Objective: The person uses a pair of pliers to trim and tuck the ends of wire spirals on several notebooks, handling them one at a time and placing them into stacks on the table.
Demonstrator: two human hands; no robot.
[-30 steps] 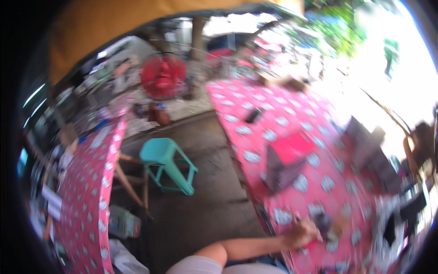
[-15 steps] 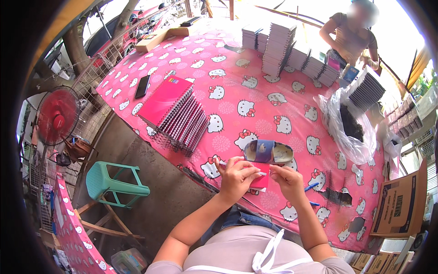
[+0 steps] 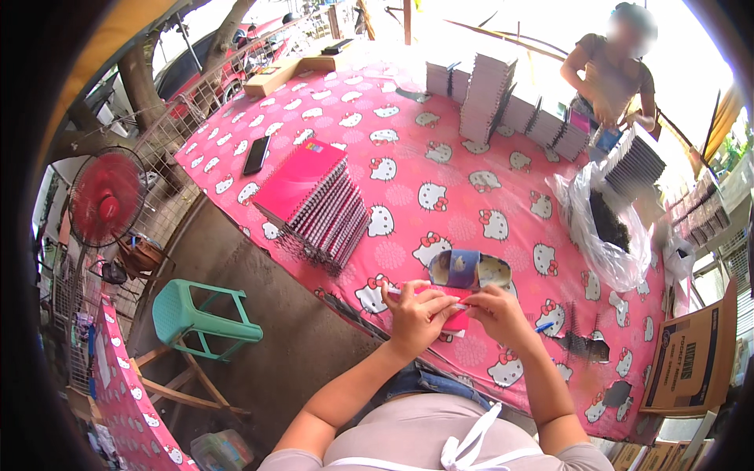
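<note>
My left hand (image 3: 420,318) is closed around a thin whitish rod (image 3: 393,291), whose far side shows past the index finger. My right hand (image 3: 500,314) pinches at the rod's right end, fingertips almost touching those of the left; what exactly they grip is too small to make out. Under both hands lies a small pink-red notebook (image 3: 454,323) at the table's near edge, mostly covered by the fingers. Just beyond them sits a blue case-like container (image 3: 465,269) with pale rounded ends. A blue pen (image 3: 544,326) is beside my right wrist.
A stack of pink spiral notebooks (image 3: 314,196) and a black phone (image 3: 256,155) lie left on the pink patterned table (image 3: 408,212). White notebook stacks (image 3: 485,98), a plastic bag (image 3: 628,259) with black coils and another person (image 3: 613,78) are beyond. A green stool (image 3: 196,314) stands left.
My right hand has moved left, its fingertips now meeting those of my left hand at the rod's end. The whole view has shifted slightly.
</note>
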